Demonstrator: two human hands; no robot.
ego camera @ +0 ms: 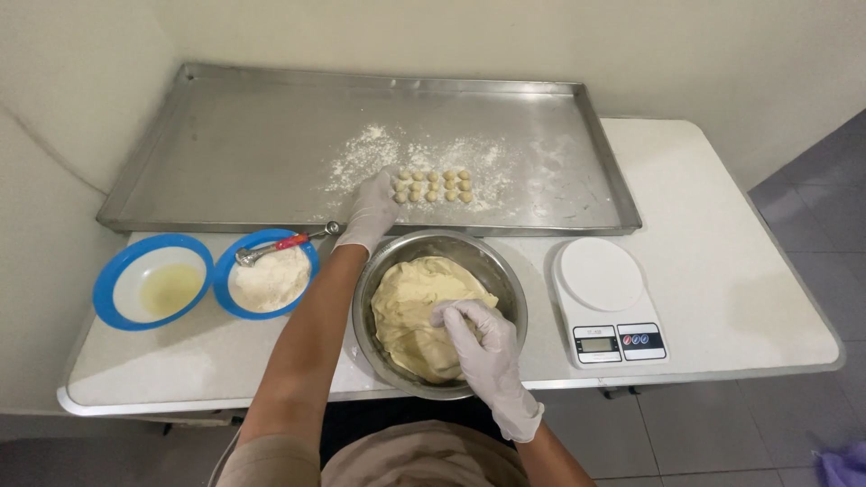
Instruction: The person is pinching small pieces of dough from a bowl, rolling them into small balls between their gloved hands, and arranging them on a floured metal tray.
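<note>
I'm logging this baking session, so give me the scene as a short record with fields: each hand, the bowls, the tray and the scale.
left hand: gloved, reaching onto the metal tray, at the left end of the dough balls
right hand: gloved, fingers pressed into the dough in the steel bowl
dough balls: small, in rows on a floured patch of the tray
blue bowls: one with pale liquid, one with flour and a red-handled spoon
kitchen scale: white, right of the steel bowl, nothing on it
</note>
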